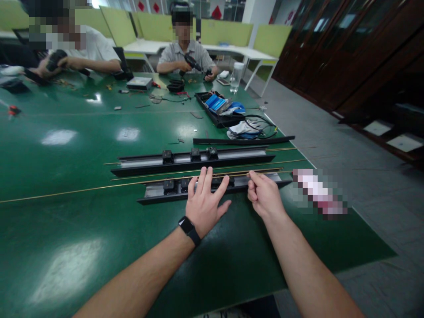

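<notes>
My left hand, a black watch on its wrist, lies with spread fingers over the nearer black channel rail. Its fingertips reach a long thin brass-coloured rod; whether they press on it I cannot tell. At the rail's right part, my right hand is closed, thumb and forefinger pinching the rod. The rod runs along the rail's far side and out past its left end. Black blocks sit in the channel, some partly hidden by my left hand.
Beyond lies a second black rail with three black blocks, thin rods beside it. Farther back are a black strip, gloves and a black tray. Two people sit across the green table, one holding a power drill.
</notes>
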A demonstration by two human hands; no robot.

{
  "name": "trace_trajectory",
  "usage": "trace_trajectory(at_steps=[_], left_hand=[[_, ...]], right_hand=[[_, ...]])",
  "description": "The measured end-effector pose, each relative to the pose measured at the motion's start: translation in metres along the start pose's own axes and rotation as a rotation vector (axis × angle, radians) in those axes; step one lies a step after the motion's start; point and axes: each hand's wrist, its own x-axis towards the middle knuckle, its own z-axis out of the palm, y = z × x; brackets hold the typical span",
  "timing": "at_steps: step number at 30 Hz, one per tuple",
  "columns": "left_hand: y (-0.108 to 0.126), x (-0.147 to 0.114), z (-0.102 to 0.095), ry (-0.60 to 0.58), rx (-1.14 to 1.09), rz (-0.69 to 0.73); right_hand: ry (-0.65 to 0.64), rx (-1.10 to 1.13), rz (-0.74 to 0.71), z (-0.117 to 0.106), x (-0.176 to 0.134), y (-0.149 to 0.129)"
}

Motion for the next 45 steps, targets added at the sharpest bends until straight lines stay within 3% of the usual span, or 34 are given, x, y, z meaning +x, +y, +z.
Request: trace_trajectory(at_steps=[45], left_hand=[[-0.0004, -0.0001, -0.0001, -0.009, 0.014, 0.009]], right_hand=[[0.016, 0.022, 0.001, 0.0011, -0.0006, -0.0012]])
